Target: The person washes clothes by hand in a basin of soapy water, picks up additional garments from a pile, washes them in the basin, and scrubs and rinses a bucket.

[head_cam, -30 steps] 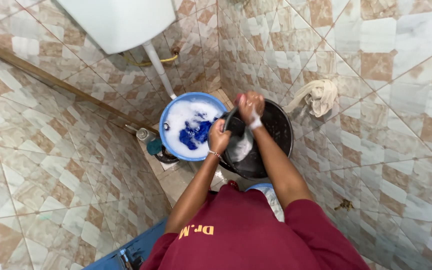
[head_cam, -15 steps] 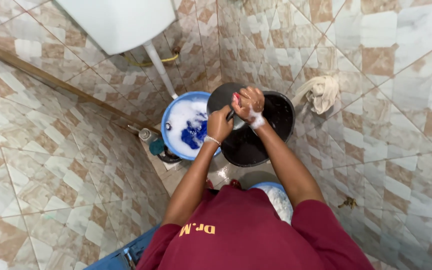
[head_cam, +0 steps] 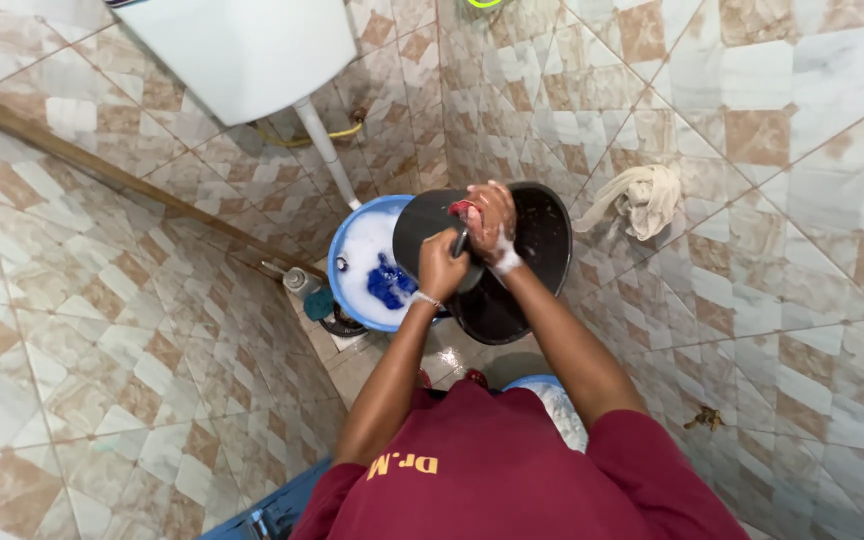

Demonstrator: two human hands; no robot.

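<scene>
Head view: hands (head_cam: 467, 245) on, seemingly, pan (head_cam: 427, 225)

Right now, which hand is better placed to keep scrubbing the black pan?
Probably the right hand: it lies on the pan face with a red scrubber under the fingers. The left hand grips the pan's handle, steadying it over the black bucket.

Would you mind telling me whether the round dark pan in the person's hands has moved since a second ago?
Yes. The dark pan has swung up and left from inside the black bucket, and now overlaps the blue basin.
</scene>
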